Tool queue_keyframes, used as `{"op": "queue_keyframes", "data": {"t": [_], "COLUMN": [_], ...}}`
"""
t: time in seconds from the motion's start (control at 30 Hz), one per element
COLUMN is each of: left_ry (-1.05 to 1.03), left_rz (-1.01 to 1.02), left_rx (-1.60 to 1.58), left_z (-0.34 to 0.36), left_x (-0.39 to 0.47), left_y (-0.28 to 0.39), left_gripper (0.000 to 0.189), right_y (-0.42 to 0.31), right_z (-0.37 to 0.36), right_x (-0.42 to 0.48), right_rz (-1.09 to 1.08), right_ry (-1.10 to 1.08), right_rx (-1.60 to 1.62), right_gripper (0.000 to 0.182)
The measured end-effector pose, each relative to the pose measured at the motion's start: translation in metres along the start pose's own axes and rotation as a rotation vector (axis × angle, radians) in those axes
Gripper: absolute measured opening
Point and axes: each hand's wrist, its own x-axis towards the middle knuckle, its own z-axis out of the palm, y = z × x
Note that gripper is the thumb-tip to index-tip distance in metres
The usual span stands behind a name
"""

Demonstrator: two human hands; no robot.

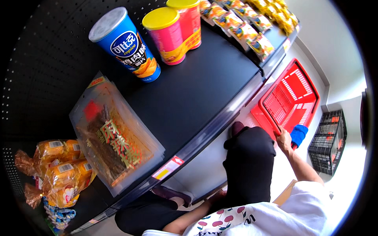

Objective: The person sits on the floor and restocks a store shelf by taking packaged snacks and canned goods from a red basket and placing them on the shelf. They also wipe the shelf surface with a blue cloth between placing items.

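Observation:
My right hand (284, 139) grips the near rim of a red plastic shopping basket (265, 118) on the floor; a blue cloth (299, 135) is beside the hand, at the basket's corner. My left hand (218, 196) is low under the dark shelf's edge, largely hidden by my leg, so what it touches does not show. On the black shelf (189, 97) stand a blue canister of potato chips (127, 44) and two pink canisters with yellow lids (169, 37), banded together. A stack of flat clear packs of a brown snack (115, 141) lies nearer the front.
Wrapped bread packs (63, 174) and small blue packets (59, 215) are at the left. Rows of small snack packets (242, 26) and gold-wrapped packets (277, 11) fill the far end. A black wire crate (327, 141) stands by the wall. The shelf's front rail (206, 132) carries price labels.

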Motion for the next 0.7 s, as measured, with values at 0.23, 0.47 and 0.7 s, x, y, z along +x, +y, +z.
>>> {"op": "queue_keyframes", "data": {"t": [0.23,0.47,0.7], "left_ry": [0.032,0.205,0.338], "left_rz": [0.053,0.023,-0.056], "left_rx": [-0.058,-0.042,0.01], "left_z": [-0.018,-0.032,-0.043], "left_x": [0.053,0.09,0.081], "left_y": [0.054,0.074,0.089], "left_gripper": [0.037,0.036,0.035], "right_y": [0.016,-0.005,0.007], "right_z": [0.008,0.005,0.0], "right_x": [0.001,0.0,0.004], "right_rz": [0.054,-0.016,-0.09], "right_ry": [-0.016,-0.039,-0.054], "right_rx": [0.226,0.244,0.333], "right_gripper": [0.028,0.029,0.03]}}
